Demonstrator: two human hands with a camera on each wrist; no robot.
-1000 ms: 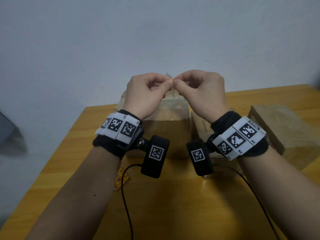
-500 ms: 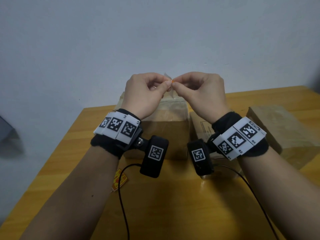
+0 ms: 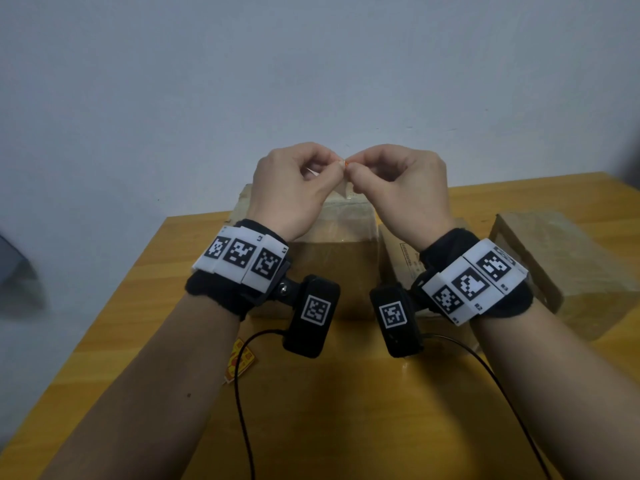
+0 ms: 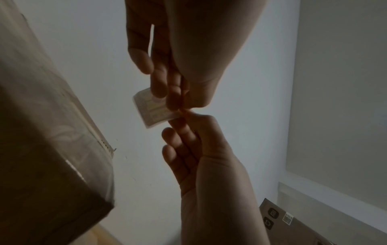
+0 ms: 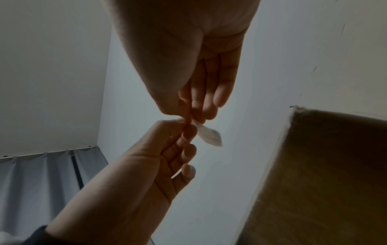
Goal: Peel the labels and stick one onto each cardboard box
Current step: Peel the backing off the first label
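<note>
My left hand (image 3: pixel 336 169) and right hand (image 3: pixel 354 169) are raised above the table with their fingertips together. Between them they pinch a small label (image 3: pixel 343 188) with an orange edge and a pale translucent backing. In the left wrist view the label (image 4: pixel 151 108) sticks out left of the fingertips; in the right wrist view the label (image 5: pixel 209 136) hangs to the right. Three cardboard boxes stand on the table behind the hands: a taped centre box (image 3: pixel 341 237), a smaller box (image 3: pixel 398 258) beside it, and a right box (image 3: pixel 554 265).
A yellow-orange sticker (image 3: pixel 240 358) lies on the wooden table (image 3: pixel 346 410) under my left forearm. Black cables run from both wrist cameras toward me. A plain wall stands behind the boxes. The table's left edge runs diagonally at the left.
Both hands keep pinching the label at nearly the same spot, having sunk very slightly. The fingertips have shifted a little on it.
</note>
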